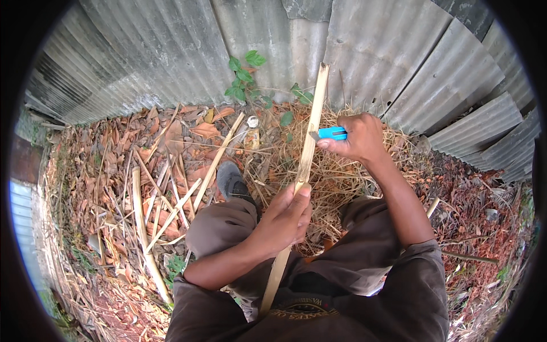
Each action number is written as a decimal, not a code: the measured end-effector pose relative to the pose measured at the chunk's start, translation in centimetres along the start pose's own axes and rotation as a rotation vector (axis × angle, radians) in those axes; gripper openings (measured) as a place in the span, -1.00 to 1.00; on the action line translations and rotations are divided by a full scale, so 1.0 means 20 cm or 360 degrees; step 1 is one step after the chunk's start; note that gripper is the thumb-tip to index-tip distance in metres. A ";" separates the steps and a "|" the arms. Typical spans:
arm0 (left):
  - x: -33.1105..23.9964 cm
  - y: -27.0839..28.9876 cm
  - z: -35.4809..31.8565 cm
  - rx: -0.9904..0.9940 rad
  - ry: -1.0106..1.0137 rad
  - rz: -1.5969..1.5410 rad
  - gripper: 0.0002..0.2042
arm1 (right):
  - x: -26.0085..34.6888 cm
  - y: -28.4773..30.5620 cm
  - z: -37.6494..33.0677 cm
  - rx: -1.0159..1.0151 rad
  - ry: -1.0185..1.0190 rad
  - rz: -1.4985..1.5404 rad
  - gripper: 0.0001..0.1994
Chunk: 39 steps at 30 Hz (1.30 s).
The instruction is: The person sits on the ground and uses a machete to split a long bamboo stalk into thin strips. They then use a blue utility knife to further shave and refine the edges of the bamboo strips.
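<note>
A long pale strip of split bamboo (pixel 311 137) runs from my lap up and away toward the metal wall. My left hand (pixel 283 218) is closed around its middle, thumb lying along the top. In my right hand (pixel 362 138) is a blue utility knife (pixel 333 133), gripped with the fingers wrapped round its handle. The short blade meets the right edge of the bamboo, above my left hand. The lower end of the strip rests against my dark shirt between my knees.
Corrugated metal sheets (pixel 171 51) stand along the far side. Several bamboo strips (pixel 145 228) lie on dry leaves at the left. Straw-like shavings (pixel 330 211) cover the ground between my legs. A grey shoe (pixel 229 178) shows beyond my left knee, and a green plant (pixel 242 80) grows by the wall.
</note>
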State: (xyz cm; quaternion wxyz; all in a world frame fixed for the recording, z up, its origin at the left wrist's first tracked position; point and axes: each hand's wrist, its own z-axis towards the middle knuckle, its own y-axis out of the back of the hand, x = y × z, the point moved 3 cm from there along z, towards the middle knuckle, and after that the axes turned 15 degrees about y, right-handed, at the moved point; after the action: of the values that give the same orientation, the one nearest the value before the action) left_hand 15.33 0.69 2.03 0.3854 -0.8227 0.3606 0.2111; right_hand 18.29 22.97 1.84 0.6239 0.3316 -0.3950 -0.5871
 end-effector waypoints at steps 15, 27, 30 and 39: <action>0.10 -0.09 -0.08 0.0417 0.0409 0.0162 -0.73 | -0.65 0.00 -0.09 -0.0114 -0.1197 0.0135 -0.13; -0.05 0.03 -0.07 0.0146 0.0007 -0.0242 -0.74 | 0.13 0.05 -0.07 0.0091 0.0061 0.0465 -0.30; -0.05 0.03 -0.06 0.0134 -0.0012 -0.0149 -0.71 | 0.20 0.05 -0.07 0.0110 0.0179 0.0436 -0.30; 0.03 -0.03 -0.05 0.0097 -0.0009 0.0186 -0.69 | -0.15 0.09 -0.06 0.0063 -0.0462 0.0253 -0.25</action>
State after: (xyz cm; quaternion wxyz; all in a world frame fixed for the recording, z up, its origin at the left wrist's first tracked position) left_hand 16.27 0.00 2.54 0.3983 -0.7876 0.4130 0.2246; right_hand 20.23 26.02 2.50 0.5982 0.2232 -0.5175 -0.5697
